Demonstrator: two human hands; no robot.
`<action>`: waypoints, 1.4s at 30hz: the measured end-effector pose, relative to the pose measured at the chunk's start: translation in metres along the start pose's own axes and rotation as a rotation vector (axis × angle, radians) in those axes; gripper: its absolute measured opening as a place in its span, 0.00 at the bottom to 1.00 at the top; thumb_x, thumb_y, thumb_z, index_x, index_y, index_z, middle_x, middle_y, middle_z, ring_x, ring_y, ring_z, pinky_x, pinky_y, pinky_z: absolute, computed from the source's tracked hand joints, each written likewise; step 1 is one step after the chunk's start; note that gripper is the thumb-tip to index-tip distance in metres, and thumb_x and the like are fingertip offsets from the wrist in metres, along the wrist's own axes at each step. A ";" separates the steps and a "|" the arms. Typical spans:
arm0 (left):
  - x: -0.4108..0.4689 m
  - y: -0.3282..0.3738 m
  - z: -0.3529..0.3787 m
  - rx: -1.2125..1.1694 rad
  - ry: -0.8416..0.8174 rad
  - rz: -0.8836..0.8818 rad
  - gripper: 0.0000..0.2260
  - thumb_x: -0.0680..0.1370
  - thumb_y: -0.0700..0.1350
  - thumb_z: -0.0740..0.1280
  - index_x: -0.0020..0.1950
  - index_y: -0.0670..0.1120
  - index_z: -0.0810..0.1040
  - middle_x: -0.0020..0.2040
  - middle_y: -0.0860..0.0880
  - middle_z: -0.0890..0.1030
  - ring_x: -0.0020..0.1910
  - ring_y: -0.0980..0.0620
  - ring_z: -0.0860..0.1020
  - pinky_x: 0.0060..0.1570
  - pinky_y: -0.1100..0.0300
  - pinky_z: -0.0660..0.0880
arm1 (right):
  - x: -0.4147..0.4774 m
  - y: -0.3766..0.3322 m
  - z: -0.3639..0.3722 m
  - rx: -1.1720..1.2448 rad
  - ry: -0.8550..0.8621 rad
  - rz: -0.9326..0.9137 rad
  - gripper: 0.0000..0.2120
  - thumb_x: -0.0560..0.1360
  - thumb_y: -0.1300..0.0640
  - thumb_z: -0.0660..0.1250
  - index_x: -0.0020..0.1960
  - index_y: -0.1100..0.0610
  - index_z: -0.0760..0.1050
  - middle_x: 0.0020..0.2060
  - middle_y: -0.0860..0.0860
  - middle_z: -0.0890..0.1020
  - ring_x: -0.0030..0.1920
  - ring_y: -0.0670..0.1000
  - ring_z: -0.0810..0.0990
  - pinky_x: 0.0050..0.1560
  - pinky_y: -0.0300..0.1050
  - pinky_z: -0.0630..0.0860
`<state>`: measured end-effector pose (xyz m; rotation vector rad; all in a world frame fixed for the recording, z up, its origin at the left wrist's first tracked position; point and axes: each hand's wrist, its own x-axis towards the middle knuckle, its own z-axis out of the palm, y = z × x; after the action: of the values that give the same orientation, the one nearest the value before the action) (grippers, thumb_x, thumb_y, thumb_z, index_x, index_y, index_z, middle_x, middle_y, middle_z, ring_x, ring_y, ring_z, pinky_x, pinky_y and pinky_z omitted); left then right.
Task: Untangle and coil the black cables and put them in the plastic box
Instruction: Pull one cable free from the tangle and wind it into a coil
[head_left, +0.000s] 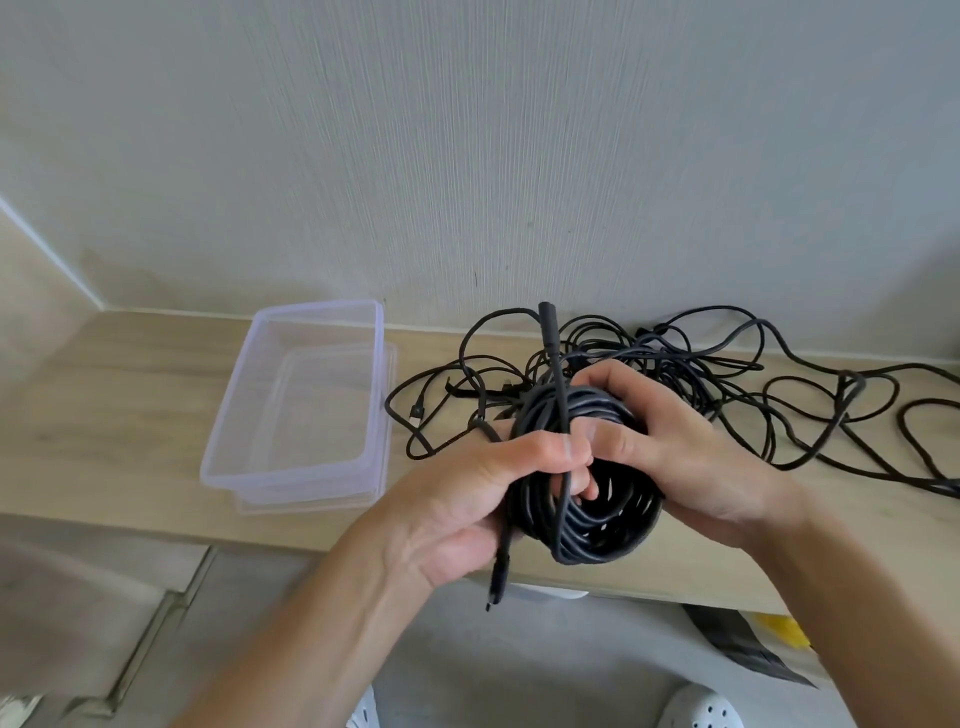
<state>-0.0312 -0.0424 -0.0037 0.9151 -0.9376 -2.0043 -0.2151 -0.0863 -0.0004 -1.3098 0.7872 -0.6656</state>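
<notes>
Clamping both hands' grip, left hand (467, 499) and right hand (670, 447) enclose coiled cable (597, 519).

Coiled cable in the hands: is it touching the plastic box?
Apart. Head view: left hand and right hand hold the coiled cable, with table surface showing between it and the plastic box.

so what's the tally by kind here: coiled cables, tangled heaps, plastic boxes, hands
coiled cable: 1
tangled heap of black cables: 1 (the cables in it are too knotted to count)
plastic box: 1
hands: 2, left hand and right hand, both gripping the coil
total: 5
</notes>
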 end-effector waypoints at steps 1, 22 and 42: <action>0.002 -0.001 -0.001 -0.011 0.014 0.024 0.07 0.68 0.44 0.74 0.45 0.45 0.84 0.38 0.47 0.79 0.43 0.50 0.79 0.47 0.59 0.78 | -0.001 -0.001 0.000 -0.001 0.028 -0.016 0.28 0.66 0.49 0.75 0.58 0.61 0.70 0.40 0.56 0.82 0.39 0.55 0.80 0.41 0.44 0.79; 0.009 -0.011 0.010 0.561 0.257 0.305 0.09 0.73 0.34 0.69 0.34 0.43 0.75 0.27 0.44 0.76 0.29 0.48 0.75 0.36 0.57 0.73 | -0.001 0.007 0.016 -0.231 0.223 -0.156 0.23 0.80 0.41 0.55 0.57 0.57 0.78 0.41 0.61 0.85 0.46 0.54 0.85 0.53 0.46 0.80; 0.005 -0.003 0.001 0.432 0.064 0.239 0.11 0.72 0.34 0.67 0.35 0.50 0.80 0.26 0.45 0.74 0.27 0.49 0.72 0.35 0.61 0.72 | -0.020 -0.005 0.039 -0.102 0.224 -0.192 0.19 0.78 0.42 0.57 0.50 0.57 0.77 0.32 0.56 0.83 0.30 0.60 0.83 0.41 0.54 0.81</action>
<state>-0.0354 -0.0450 -0.0070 1.0319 -1.4053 -1.5892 -0.1948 -0.0483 0.0104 -1.4318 0.8930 -0.9477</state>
